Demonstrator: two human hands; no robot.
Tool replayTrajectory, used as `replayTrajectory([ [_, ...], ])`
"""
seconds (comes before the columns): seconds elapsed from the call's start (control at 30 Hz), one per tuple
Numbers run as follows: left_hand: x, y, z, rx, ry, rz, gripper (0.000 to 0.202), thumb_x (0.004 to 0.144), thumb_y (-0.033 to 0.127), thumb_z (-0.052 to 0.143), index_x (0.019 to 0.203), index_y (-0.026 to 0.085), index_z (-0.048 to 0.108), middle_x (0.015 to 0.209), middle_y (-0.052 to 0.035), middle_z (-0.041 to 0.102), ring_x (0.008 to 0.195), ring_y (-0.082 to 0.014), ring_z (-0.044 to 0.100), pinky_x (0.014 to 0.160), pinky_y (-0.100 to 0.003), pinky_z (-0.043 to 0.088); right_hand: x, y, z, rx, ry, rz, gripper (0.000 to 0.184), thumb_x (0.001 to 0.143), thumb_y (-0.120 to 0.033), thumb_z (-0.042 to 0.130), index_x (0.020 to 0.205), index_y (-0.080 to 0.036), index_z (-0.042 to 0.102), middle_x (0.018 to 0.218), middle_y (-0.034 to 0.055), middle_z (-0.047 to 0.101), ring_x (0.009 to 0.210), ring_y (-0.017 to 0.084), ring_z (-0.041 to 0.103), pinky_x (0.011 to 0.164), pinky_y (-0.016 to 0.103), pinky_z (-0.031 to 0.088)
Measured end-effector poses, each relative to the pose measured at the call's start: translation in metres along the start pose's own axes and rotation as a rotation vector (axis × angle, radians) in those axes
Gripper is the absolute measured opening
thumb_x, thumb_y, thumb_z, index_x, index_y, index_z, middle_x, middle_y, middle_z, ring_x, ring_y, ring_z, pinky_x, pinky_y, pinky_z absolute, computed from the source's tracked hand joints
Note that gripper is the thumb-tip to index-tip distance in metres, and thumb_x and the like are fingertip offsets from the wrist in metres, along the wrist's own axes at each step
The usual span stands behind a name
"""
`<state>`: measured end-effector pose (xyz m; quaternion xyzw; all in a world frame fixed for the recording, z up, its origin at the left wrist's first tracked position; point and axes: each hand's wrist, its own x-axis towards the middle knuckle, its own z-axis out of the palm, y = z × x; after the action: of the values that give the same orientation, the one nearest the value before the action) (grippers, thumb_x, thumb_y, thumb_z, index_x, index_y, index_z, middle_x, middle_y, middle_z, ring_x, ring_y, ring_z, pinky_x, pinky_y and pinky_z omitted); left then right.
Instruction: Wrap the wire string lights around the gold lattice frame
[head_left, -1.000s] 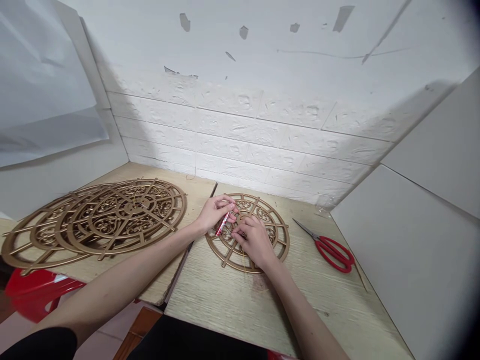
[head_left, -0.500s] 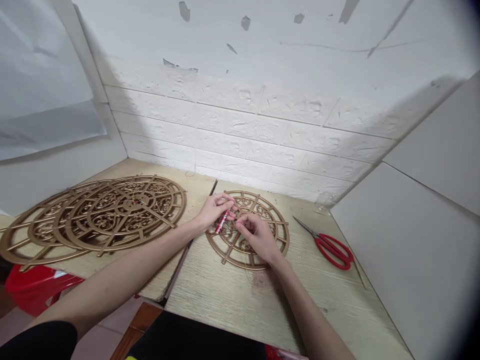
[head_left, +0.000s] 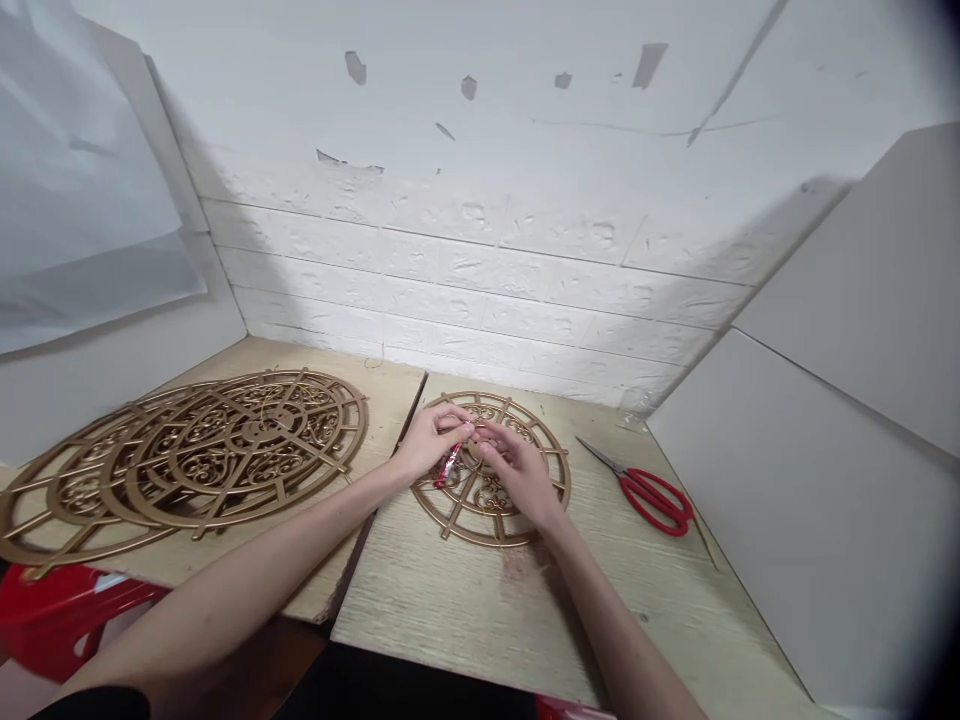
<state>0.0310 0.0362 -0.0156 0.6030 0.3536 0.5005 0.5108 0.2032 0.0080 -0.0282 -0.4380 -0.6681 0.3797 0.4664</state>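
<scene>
A round gold openwork disc (head_left: 551,465) lies flat on the light wooden table (head_left: 465,600). Both hands hover over its middle. My left hand (head_left: 431,440) pinches a small red and white tube (head_left: 448,467) that points down toward the disc. My right hand (head_left: 517,470) is beside it, fingertips meeting the left hand's fingertips near the disc's centre. Whether the right fingers pinch something thin is too small to tell.
Several larger gold openwork discs (head_left: 187,455) lie overlapped on the left table. Red-handled scissors (head_left: 649,492) lie right of the small disc. A white panel (head_left: 810,480) stands at the right, a white brick-pattern wall (head_left: 480,260) behind. A red stool (head_left: 52,615) shows below left.
The hands stay over the small disc, with the right hand's fingers drawn up closer to the left fingertips. The camera view has shifted slightly.
</scene>
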Motion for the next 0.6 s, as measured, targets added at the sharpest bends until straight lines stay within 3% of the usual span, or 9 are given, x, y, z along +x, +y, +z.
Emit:
replayTrajectory([
  [0.1, -0.004, 0.005, 0.005, -0.096, 0.023, -0.038, 0.038, 0.069, 0.043, 0.077, 0.090, 0.015, 0.063, 0.080, -0.0081, 0.074, 0.076, -0.0210, 0.070, 0.072, -0.032, 0.053, 0.001, 0.001, 0.014, 0.155, -0.113, -0.008, 0.033, 0.085, -0.042, 0.062, 0.110, -0.021, 0.063, 0.095, 0.0040, 0.068, 0.077, 0.017, 0.062, 0.070, 0.031, 0.049],
  [0.27, -0.009, 0.005, 0.009, -0.040, 0.062, 0.015, 0.037, 0.068, 0.043, 0.078, 0.086, 0.015, 0.063, 0.072, -0.0053, 0.072, 0.066, -0.0178, 0.067, 0.064, -0.028, 0.051, 0.004, 0.000, 0.020, 0.291, -0.109, 0.077, 0.037, 0.078, -0.053, 0.067, 0.090, -0.018, 0.064, 0.065, -0.0019, 0.059, 0.054, 0.012, 0.052, 0.053, 0.025, 0.040],
  [0.43, -0.014, 0.005, 0.010, 0.032, 0.076, 0.017, 0.035, 0.069, 0.042, 0.076, 0.087, 0.015, 0.064, 0.076, -0.0055, 0.072, 0.066, -0.0176, 0.066, 0.062, -0.028, 0.052, 0.004, -0.002, 0.019, 0.383, -0.145, 0.121, 0.042, 0.071, -0.055, 0.074, 0.087, -0.016, 0.066, 0.060, -0.0026, 0.059, 0.053, 0.011, 0.051, 0.053, 0.024, 0.039],
  [0.6, -0.008, 0.010, 0.010, 0.203, 0.068, 0.069, 0.031, 0.073, 0.042, 0.071, 0.090, 0.016, 0.068, 0.094, -0.0100, 0.073, 0.086, -0.0232, 0.069, 0.079, -0.036, 0.054, 0.004, -0.004, 0.019, 0.476, -0.099, 0.173, 0.046, 0.063, -0.056, 0.079, 0.085, -0.017, 0.068, 0.061, -0.0031, 0.059, 0.052, 0.009, 0.049, 0.053, 0.024, 0.039],
])
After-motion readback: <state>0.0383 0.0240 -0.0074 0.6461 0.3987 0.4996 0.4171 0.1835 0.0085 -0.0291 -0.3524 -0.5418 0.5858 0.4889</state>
